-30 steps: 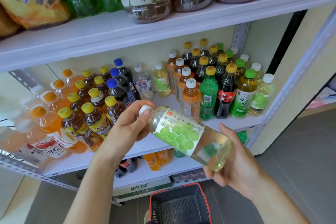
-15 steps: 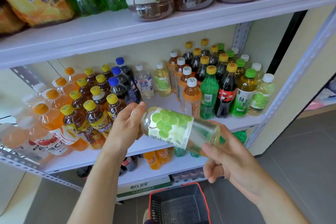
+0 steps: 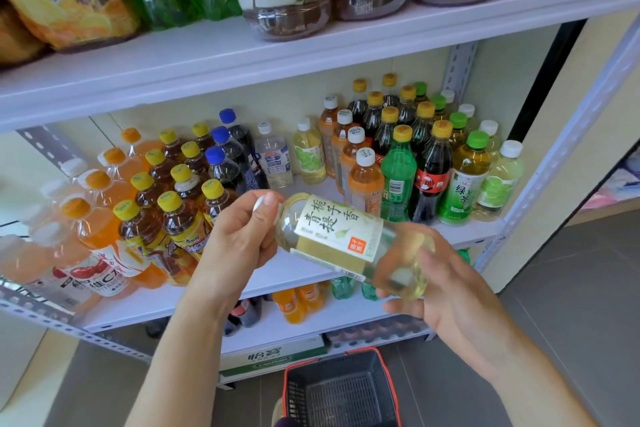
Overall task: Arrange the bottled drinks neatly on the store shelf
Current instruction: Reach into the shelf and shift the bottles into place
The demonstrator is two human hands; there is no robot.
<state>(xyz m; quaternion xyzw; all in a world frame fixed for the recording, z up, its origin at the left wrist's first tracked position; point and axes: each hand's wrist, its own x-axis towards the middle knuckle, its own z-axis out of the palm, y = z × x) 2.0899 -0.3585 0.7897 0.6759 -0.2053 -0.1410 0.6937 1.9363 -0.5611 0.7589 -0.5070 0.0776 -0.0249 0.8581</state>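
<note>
A pale green-grape drink bottle (image 3: 341, 239) with a white cap lies almost sideways in front of the middle shelf (image 3: 298, 279). My left hand (image 3: 239, 239) grips its cap and neck. My right hand (image 3: 446, 291) cups its base, fingers curled under and around it. The label now faces me with dark Chinese characters and a small orange square. On the shelf behind stand rows of bottles, among them a matching pale grape bottle (image 3: 309, 152) at the back and another (image 3: 497, 180) at the far right.
Yellow-capped tea bottles (image 3: 173, 218) and orange drinks (image 3: 86, 218) crowd the shelf's left. Cola, green soda and green tea fill the right. Large bottles line the upper shelf (image 3: 242, 59). A dark basket with a red rim (image 3: 341, 388) sits on the floor below.
The bottle has turned about its long axis between my hands: the green grape picture rolled away and the printed text side now faces me. Both hands stayed at its ends.
</note>
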